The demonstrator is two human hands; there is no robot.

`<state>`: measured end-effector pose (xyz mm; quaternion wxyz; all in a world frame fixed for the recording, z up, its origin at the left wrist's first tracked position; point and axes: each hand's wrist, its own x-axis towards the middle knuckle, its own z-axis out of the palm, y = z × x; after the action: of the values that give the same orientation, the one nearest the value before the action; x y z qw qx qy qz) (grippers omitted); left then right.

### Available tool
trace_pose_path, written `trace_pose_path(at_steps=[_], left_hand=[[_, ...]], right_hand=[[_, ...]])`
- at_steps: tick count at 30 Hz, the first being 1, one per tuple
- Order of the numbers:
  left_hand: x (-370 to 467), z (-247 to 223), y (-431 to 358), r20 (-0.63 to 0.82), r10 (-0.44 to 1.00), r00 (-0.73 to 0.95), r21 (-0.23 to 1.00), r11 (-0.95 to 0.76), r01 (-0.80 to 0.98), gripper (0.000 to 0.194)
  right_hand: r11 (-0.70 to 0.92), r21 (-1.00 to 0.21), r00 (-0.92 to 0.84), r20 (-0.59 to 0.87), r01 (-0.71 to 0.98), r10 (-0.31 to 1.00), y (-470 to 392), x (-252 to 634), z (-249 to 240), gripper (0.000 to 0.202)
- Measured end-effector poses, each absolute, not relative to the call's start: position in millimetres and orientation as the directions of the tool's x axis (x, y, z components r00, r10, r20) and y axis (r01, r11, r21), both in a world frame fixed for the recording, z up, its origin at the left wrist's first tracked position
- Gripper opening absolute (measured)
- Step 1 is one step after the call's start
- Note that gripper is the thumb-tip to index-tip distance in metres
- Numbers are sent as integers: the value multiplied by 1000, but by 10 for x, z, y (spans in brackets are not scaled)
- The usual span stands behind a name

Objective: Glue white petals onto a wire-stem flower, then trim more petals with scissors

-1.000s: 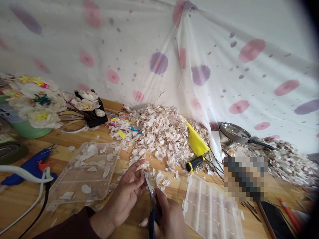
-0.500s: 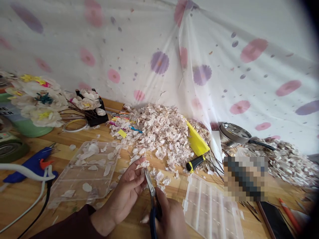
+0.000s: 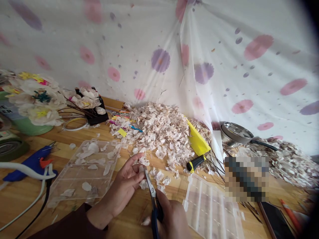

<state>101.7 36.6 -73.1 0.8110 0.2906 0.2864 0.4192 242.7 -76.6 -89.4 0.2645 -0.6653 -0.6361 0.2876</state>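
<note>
My right hand (image 3: 174, 217) is wrapped round a pair of scissors (image 3: 151, 189) with dark blue handles, its blades pointing up and away from me. The blades look nearly closed, and their tips are by the fingertips of my left hand (image 3: 121, 191). Thumb and fingers of that left hand pinch a small pale petal (image 3: 141, 168), mostly covered by the fingers. Just beyond both hands, loose petals (image 3: 159, 176) lie on the wooden table. Behind them rises a large heap of dried petals (image 3: 159, 129).
Clear plastic cases lie left (image 3: 72, 181) and right (image 3: 211, 209) of my hands. A blue glue gun (image 3: 32, 164) with cables sits far left, near white artificial flowers (image 3: 42, 99). A yellow-and-black handled tool (image 3: 196, 162), a pan (image 3: 236, 132) and a phone (image 3: 276, 219) are on the right.
My left hand has shifted slightly left, and the scissor tips now sit at the edge of its fingertips. Both hands keep their grips. The view has turned a little.
</note>
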Motion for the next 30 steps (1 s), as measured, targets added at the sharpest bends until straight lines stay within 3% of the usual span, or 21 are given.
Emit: trace_pose_path(at_steps=[11,21,26,30], left_hand=[[902,-712,512,-133,851,509,876,341,-341,69],[865,-700,534,-122,857,501,915,293,-278,68],[888,-707,526,-147,860,488,914,306,-265,68],[928,-768,476,-172,834,525,919,327,-219,67]], right_hand=[[-19,-657,-14,-45,754,999,-774,2470,-848,50],[-109,-794,38,-108,597,993,-770,2456,-779,30],[-102,-904,127,-53,416,990,-785,2475,-870,32],[-173,-983,243,-154,60,958,-760,2443,-882,44]])
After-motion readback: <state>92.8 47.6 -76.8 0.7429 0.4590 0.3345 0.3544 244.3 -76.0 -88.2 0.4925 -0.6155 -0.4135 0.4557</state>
